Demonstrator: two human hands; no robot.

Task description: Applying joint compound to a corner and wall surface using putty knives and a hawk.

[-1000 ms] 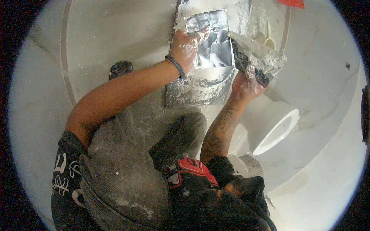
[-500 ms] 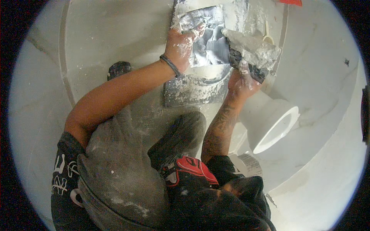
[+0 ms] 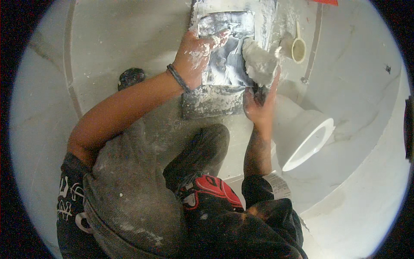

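Note:
A thin rectangular metal plate (image 3: 222, 71), smeared with white plaster paste, is gripped at its left edge by my left hand (image 3: 194, 58), thumb across its face. My right hand (image 3: 260, 108) grips a dark-handled trowel (image 3: 260, 94) from below. A thick lump of plaster (image 3: 261, 64) covers the trowel's blade and hides its shape. The lump lies against the plate's right edge. Both tools are above a dark, plaster-crusted board (image 3: 211, 104) on the floor. White paste coats parts of both hands.
A cream plastic ladle (image 3: 298, 51) lies right of the board. A white flared ceramic fixture (image 3: 308, 142) with an oval opening stands close to my right forearm. My bent knee (image 3: 213, 140) is just below the board. A red item (image 3: 325, 2) shows at the top edge.
My right hand has swung left and turned, bringing the plaster-loaded trowel against the plate and uncovering the ladle. The left hand and plate have shifted slightly down and left.

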